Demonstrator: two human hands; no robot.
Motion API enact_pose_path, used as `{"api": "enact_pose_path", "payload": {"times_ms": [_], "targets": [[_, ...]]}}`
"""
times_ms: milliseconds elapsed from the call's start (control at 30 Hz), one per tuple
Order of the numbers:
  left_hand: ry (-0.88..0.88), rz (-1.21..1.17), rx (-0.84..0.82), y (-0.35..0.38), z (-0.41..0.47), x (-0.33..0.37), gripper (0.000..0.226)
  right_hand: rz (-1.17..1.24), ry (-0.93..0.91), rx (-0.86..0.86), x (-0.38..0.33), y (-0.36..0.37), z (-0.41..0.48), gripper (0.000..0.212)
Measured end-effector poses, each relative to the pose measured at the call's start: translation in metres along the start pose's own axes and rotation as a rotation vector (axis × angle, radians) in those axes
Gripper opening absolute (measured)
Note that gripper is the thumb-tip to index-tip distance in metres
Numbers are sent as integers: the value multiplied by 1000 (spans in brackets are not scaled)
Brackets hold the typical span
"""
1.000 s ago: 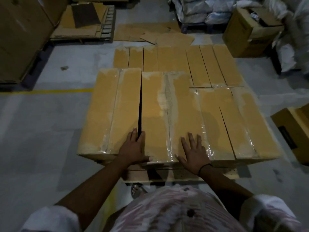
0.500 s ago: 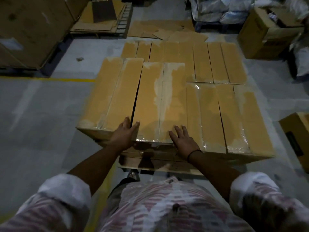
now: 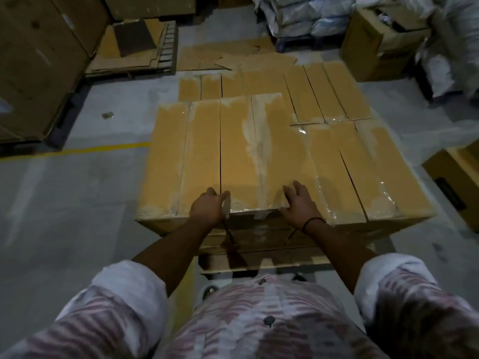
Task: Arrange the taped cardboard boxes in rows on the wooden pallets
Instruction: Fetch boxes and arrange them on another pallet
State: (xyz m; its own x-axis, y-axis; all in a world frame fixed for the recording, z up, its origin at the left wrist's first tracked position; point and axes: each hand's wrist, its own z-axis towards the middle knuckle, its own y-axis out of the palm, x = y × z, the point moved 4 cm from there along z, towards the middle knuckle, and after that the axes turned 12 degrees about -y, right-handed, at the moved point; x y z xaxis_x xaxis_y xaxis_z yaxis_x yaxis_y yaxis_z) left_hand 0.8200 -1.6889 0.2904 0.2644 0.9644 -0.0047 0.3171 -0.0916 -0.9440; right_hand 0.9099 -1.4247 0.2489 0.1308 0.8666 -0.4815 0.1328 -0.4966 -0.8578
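Long taped cardboard boxes lie side by side in two rows on a low wooden pallet [image 3: 261, 263]. The middle box [image 3: 243, 151] of the near row, glossy with tape, lies close against the left box [image 3: 176, 156], with only a thin dark gap between them. My left hand [image 3: 207, 208] curls over the near left corner of the middle box, at that gap. At the near right corner my right hand [image 3: 298, 203] holds the box, fingers on top and thumb at the front edge. Lower boxes [image 3: 363, 167] lie to the right, and a far row [image 3: 311, 94] behind.
Big cartons on a pallet [image 3: 33, 68] stand at the left behind a yellow floor line [image 3: 77, 149]. Flat cardboard sheets [image 3: 134, 47] lie at the back. An open carton [image 3: 378, 42] and white sacks [image 3: 298, 16] stand back right; another box [image 3: 456, 182] sits at the right edge.
Both hands have slid back from flat on the box top to its near edge and curled over it. The gap between the middle and left boxes has narrowed.
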Motion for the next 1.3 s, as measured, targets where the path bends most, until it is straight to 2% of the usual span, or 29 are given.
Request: {"api": "enact_pose_path", "payload": {"times_ms": [100, 200, 233, 267, 300, 367, 433, 533, 800, 1067, 1200, 1300], "targets": [[43, 19, 6, 3, 1, -6, 79, 430, 261, 409, 4, -1, -13, 78], [90, 37, 17, 5, 5, -11, 77, 825, 742, 793, 28, -1, -36, 77], [103, 35, 21, 6, 6, -12, 77, 897, 870, 858, 39, 4, -39, 77], [114, 30, 25, 6, 6, -13, 77, 939, 933, 841, 45, 9, -40, 74], [124, 27, 32, 7, 6, -13, 76, 955, 918, 745, 45, 15, -36, 68], [137, 26, 39, 8, 7, -16, 75, 962, 773, 445, 33, 30, -23, 52], [152, 28, 43, 7, 8, -18, 75, 902, 700, 338, 24, 34, -17, 51], [172, 11, 37, 6, 11, -22, 79, 799, 665, 362, 28, 27, -14, 46], [195, -1, 10, 6, 16, -26, 85, 664, 666, 298, 31, 25, -10, 53], [188, -17, 19, 8, 22, -27, 84, 611, 625, 277, 34, 23, -18, 37], [178, -39, 39, 10, 25, -24, 85, 853, 776, 412, 35, 21, -21, 43], [218, -15, 9, 8, 30, -8, 90, 1280, 996, 559, 38, 31, -28, 50]]}}
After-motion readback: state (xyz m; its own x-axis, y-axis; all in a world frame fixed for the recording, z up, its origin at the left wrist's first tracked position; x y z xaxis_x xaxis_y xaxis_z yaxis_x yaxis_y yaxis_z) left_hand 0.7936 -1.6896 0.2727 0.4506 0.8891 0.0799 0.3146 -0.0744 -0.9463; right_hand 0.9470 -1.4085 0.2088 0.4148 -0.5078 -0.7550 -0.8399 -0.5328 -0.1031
